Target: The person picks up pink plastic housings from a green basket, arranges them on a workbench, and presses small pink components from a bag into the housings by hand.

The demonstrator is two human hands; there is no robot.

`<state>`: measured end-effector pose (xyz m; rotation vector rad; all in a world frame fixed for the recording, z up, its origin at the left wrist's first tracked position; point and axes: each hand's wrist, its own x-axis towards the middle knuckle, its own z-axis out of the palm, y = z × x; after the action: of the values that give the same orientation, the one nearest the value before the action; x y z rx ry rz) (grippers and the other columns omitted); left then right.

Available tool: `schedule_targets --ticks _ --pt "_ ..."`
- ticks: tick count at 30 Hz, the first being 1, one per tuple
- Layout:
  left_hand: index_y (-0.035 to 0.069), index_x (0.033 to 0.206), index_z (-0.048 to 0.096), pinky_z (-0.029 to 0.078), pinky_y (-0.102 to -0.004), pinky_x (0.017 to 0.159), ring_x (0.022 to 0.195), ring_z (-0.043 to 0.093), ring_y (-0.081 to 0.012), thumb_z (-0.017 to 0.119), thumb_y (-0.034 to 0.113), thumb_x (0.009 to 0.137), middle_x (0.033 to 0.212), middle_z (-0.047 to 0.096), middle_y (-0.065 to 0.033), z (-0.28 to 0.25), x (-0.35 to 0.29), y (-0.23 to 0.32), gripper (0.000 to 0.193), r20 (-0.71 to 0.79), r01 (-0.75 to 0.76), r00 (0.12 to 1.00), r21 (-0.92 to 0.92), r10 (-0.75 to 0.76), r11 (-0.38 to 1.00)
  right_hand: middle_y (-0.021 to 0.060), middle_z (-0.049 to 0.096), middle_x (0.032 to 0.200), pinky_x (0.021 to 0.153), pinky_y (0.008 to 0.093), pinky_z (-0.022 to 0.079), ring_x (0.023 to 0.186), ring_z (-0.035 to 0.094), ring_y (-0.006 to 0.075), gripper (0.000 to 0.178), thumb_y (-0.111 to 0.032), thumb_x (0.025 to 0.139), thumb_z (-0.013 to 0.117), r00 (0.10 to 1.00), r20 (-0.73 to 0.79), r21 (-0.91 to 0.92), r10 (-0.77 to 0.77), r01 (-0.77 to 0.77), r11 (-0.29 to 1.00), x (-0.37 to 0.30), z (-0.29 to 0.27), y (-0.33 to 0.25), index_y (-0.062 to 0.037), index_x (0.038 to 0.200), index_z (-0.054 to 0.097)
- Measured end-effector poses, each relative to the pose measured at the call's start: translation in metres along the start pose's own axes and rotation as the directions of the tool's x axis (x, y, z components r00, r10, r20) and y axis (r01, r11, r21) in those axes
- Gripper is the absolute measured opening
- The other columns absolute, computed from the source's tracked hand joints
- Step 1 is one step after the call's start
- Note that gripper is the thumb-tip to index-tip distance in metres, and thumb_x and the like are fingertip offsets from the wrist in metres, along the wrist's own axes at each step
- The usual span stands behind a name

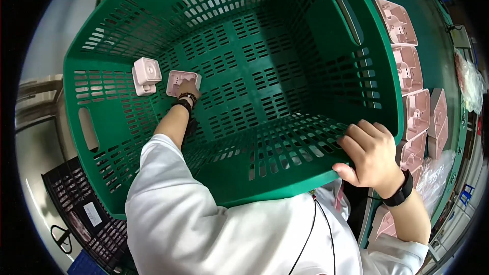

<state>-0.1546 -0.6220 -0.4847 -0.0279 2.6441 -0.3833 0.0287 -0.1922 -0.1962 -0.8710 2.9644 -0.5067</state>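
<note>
A deep green plastic basket (239, 196) with slotted walls and floor fills the middle of the view. My left arm reaches down into it. At the basket's floor, near its left side, my left hand (188, 87) is closed on a pale pink open-topped plastic housing (177, 75); its fingers go inside the housing and are partly hidden. Just left of that, more pale pink plastic housings (148, 71) lie together against the left wall. My right hand (371, 155) grips the basket's near right rim, thumb on the near side and fingers curled over the edge.
Along the right, a row of pink housings (416, 114) stands on a green table (433, 66), beside clear plastic bags (440, 173). At the lower left is a black slotted crate (71, 186) with a white label. A blue object (87, 264) shows below it.
</note>
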Motion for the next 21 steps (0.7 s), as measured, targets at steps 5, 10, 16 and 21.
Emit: schedule_targets --ticks 5,10,16,21 --pt "0.003 0.103 0.053 0.044 -0.0438 0.077 0.090 0.058 -0.0365 0.059 0.038 0.072 0.101 0.060 -0.0216 -0.013 0.033 -0.081 0.047 -0.107 0.148 0.958 -0.606 -0.265 0.782 0.0043 0.043 0.063 0.050 0.0303 0.033 0.057 0.045 0.0196 0.045 -0.050 0.079 0.047 1.000 -0.001 -0.010 0.009 -0.009 1.000 0.005 0.000 -0.009 -0.0083 0.063 0.049" --pt "0.000 0.101 0.052 0.045 -0.0434 0.078 0.095 0.057 -0.0391 0.056 0.047 0.074 0.099 0.061 -0.0235 -0.068 0.072 -0.164 0.054 -0.051 0.086 0.830 -0.972 -0.555 0.218 0.0044 0.043 0.063 0.049 0.0298 0.031 0.056 0.044 0.0193 0.044 -0.048 0.080 0.044 0.998 -0.063 0.004 -0.003 0.003 1.000 0.005 -0.002 -0.003 -0.0076 0.063 0.049" --pt "-0.001 0.119 0.038 0.042 -0.0444 0.086 0.102 0.055 -0.0372 0.062 0.063 0.064 0.111 0.056 -0.0235 -0.129 0.047 -0.094 0.087 -0.192 0.380 0.795 -0.581 -0.575 0.720 0.0051 0.045 0.065 0.049 0.0302 0.031 0.055 0.043 0.0193 0.040 -0.043 0.080 0.043 0.996 -0.082 -0.051 0.033 -0.037 0.998 0.005 0.012 0.007 -0.0075 0.063 0.049" --pt "0.000 0.124 0.031 0.042 -0.0444 0.086 0.104 0.053 -0.0357 0.067 0.064 0.057 0.111 0.055 -0.0217 -0.085 0.058 -0.121 0.100 -0.151 0.513 0.798 -0.339 -0.584 0.789 0.0049 0.045 0.065 0.049 0.0303 0.031 0.055 0.043 0.0193 0.037 -0.041 0.079 0.044 0.997 -0.071 -0.054 0.044 -0.048 0.997 0.010 0.011 0.011 -0.0083 0.063 0.049"
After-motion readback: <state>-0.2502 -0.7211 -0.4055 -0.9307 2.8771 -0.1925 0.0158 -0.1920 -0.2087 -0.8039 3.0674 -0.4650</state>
